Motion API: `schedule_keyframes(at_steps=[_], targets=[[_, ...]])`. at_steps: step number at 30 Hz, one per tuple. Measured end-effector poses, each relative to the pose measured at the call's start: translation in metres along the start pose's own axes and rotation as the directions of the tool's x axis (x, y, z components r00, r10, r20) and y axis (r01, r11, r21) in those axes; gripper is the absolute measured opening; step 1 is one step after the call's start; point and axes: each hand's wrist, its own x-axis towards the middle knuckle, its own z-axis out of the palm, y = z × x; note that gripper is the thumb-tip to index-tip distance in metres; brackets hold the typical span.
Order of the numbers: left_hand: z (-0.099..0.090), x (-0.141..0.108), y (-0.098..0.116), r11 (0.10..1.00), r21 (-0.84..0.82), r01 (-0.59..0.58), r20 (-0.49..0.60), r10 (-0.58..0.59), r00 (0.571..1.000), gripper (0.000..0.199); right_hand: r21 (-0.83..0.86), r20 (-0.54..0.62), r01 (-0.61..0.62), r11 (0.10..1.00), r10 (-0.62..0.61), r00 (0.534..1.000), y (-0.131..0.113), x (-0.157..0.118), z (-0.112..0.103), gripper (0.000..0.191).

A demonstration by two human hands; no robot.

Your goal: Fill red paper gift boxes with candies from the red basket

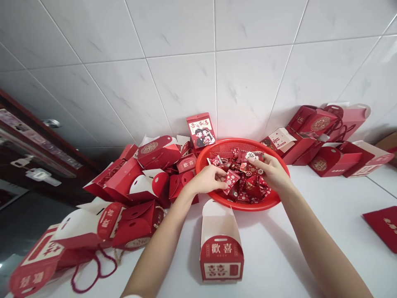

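Note:
Both hands reach over a red plastic basket filled with small wrapped candies. My left hand is at the basket's left side, its fingers closed on a red candy with white dots. My right hand is over the right half, pinching a dark red wrapped candy with a white label. Between my forearms, in front of the basket, a red and white gift box stands on the white table with its flaps up. Its inside is mostly hidden from this angle.
Several red gift boxes crowd the left, some with cord handles. More boxes stand at the right by the tiled wall. A box with a cartoon couple leans behind the basket. A red envelope-like piece lies far right.

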Motion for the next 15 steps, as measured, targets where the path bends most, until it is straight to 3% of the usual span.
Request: schedule_keyframes(at_steps=[4,8,15], targets=[[0.007,-0.005,-0.006,0.982,-0.177,-0.062,-0.160,0.033,0.987,0.016,0.059,0.048,-0.033,0.998,0.030,0.998,-0.006,-0.005,0.007,0.038],[0.009,-0.009,-0.005,0.929,-0.362,-0.080,-0.185,0.012,0.983,0.023,0.092,0.083,-0.073,0.993,0.066,0.994,-0.010,-0.010,0.014,0.037],[0.006,-0.013,-0.008,0.858,-0.506,-0.094,-0.261,-0.048,0.964,0.034,0.128,0.093,-0.084,0.988,0.072,0.993,-0.013,-0.015,0.020,0.034]])
